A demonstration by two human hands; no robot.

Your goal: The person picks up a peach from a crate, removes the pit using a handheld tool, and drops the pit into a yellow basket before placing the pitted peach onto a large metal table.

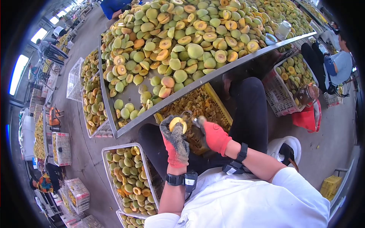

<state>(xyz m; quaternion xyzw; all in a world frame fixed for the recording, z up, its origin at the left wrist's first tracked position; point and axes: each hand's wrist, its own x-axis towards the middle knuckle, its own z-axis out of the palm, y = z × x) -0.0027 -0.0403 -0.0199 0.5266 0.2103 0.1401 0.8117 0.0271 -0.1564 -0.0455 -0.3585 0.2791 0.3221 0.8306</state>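
Observation:
My left hand point(175, 142), in a red glove with a dark, dirty palm, is closed around a halved yellow peach point(177, 124), its cut side up. In my right hand point(213, 137), also red-gloved, is a small pitting knife point(196, 121) with a curved metal tip, close beside the peach half. Most of the knife's handle is hidden in the fist. Below both hands a yellow crate point(217, 99) holds brown-orange pits and scraps. Directly ahead stands a metal-edged table point(182, 92) heaped with green-yellow peaches point(195, 51), many of them halved.
At my left a white crate point(104, 159) is full of peach halves. Another full crate point(279, 93) stands right, near a red bag point(310, 116) and a jar point(307, 94). A white bucket point(296, 146) is by my right leg. Other people point(338, 62) work farther off.

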